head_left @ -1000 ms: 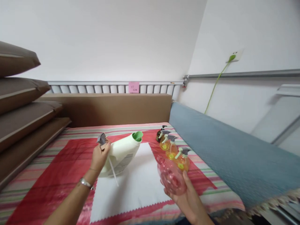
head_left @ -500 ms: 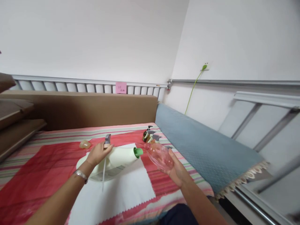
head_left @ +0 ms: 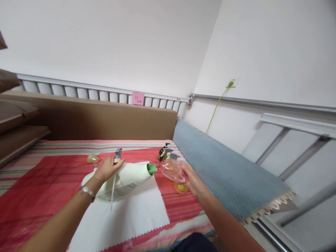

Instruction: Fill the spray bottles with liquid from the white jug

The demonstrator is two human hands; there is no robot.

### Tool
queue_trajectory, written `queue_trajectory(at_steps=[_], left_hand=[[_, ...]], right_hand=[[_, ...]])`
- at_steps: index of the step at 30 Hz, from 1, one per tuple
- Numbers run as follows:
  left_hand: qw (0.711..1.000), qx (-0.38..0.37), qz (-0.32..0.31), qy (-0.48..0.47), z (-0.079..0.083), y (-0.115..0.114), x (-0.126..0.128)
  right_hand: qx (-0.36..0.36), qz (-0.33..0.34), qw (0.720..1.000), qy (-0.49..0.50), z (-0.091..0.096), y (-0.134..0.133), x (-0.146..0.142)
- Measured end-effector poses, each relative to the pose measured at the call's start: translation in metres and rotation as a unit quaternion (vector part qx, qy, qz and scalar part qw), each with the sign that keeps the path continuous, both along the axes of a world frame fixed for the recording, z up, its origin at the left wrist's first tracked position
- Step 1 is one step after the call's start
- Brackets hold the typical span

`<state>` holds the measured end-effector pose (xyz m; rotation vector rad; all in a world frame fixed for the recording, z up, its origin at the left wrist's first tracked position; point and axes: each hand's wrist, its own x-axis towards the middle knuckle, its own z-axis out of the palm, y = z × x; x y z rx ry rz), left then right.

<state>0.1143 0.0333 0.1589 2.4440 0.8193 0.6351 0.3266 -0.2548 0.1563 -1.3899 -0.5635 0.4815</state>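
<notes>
Over red cloth (head_left: pixel 42 192), right grip (head_left: pixel 193 179) clasps pink bottle (head_left: pixel 170 169).

L hand (head_left: pixel 107 169) gripping, back up, R hand (head_left: pixel 191 179) gripping, thumb-side up, forearms (head_left: pixel 65 213) angled fwd, inwd

At the far side, a brown padded backrest (head_left: pixel 105 120) stands before a white radiator (head_left: pixel 82 93), which carries a pink sticky note (head_left: pixel 138 98) with handwriting. On the right there is a blue quilted cover (head_left: pixel 207 161); above it, a green cord (head_left: pixel 216 109) hangs from a wall socket (head_left: pixel 234 83), crossing a grey pipe (head_left: pixel 249 99). Brown cushions (head_left: pixel 15 115) are at the left.
</notes>
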Motion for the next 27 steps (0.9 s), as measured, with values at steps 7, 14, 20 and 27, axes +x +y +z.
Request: queue_trajectory(at_steps=[7,14,20,27], left_hand=[[1.0,-0.005,-0.001,-0.006,0.001,-0.001,-0.004],[1.0,0.003,0.004,0.002,0.002,0.0,-0.003],[1.0,-0.002,0.004,-0.002,0.005,-0.004,-0.002],[1.0,-0.004,0.019,-0.01,0.005,-0.008,-0.002]], right_hand=[[-0.022,-0.016,1.0,-0.002,0.012,0.005,-0.001],[-0.059,-0.04,0.996,-0.06,0.029,0.007,-0.004],[-0.094,-0.062,0.987,-0.112,0.038,0.008,-0.004],[-0.124,-0.071,0.977,-0.156,0.044,0.01,-0.004]])
